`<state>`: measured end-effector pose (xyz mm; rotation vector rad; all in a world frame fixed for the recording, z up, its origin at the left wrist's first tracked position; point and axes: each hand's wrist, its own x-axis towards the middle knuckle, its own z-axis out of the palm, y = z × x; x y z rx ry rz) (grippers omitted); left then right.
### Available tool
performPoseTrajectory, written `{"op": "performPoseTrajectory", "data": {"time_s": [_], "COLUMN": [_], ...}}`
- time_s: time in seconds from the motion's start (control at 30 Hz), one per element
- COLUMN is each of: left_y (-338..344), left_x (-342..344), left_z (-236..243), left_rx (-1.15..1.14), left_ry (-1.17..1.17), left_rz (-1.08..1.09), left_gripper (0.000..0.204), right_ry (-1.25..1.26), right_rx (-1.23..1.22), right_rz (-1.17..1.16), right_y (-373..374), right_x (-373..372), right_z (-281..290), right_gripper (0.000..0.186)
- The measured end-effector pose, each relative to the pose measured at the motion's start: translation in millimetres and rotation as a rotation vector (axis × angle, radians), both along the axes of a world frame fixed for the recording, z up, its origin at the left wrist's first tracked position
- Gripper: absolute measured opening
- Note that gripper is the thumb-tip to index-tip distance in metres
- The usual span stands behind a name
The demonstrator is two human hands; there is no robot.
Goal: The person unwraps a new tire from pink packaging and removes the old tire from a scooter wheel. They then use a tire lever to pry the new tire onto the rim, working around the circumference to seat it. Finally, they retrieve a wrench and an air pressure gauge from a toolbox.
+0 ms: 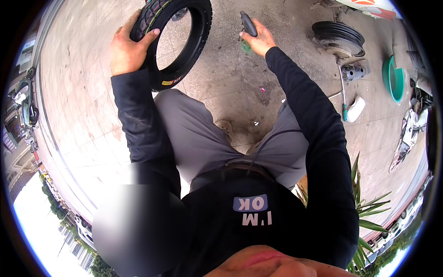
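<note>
My left hand (127, 45) grips the rim of a black scooter tyre (184, 46) held upright in front of my left knee, thumb over its tread. My right hand (260, 39) reaches forward and is closed on a dark handle (248, 24) above a small green container (246, 46) standing on the concrete floor. Both arms wear black sleeves. My grey trousers and one shoe (224, 127) show below the hands.
A second tyre on a wheel hub (338, 36) lies on the floor at the right, with a metal part (355, 70), a screwdriver (343, 94), a white plastic piece (356, 109) and a green basin (392, 78). A leafy plant (369, 207) is at lower right, parked scooters (25, 104) at the left.
</note>
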<state>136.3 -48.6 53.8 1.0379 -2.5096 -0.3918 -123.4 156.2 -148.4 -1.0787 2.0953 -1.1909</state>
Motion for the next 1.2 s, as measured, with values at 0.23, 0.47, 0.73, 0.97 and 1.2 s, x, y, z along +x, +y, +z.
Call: {"op": "performPoseTrajectory", "data": {"time_s": [0.23, 0.47, 0.73, 0.97, 1.2], "left_y": [41.6, 52.0, 26.5, 25.3, 29.8], "left_x": [137.8, 222.3, 248.2, 201.7, 117.4], "left_z": [-10.2, -69.7, -70.3, -18.8, 143.3], "left_rx": [-0.095, -0.01, 0.122, 0.194, 0.266], "left_ry": [0.02, -0.002, 0.015, 0.014, 0.352], "left_rz": [0.32, 0.499, 0.495, 0.271, -0.132], "left_gripper": [0.069, 0.093, 0.088, 0.08, 0.102], "right_ry": [0.013, -0.005, 0.22, 0.24, -0.104], "right_rx": [-0.254, -0.035, -0.04, 0.445, 0.191], "right_rz": [0.147, 0.153, 0.26, 0.386, 0.179], "right_y": [-152.3, -248.7, -198.1, 9.4, 118.8], "right_x": [93.7, 115.5, 81.8, -39.1, -88.4], "right_z": [25.1, 0.0, -13.2, 88.0, 157.2], "right_gripper": [0.064, 0.06, 0.075, 0.068, 0.074]}}
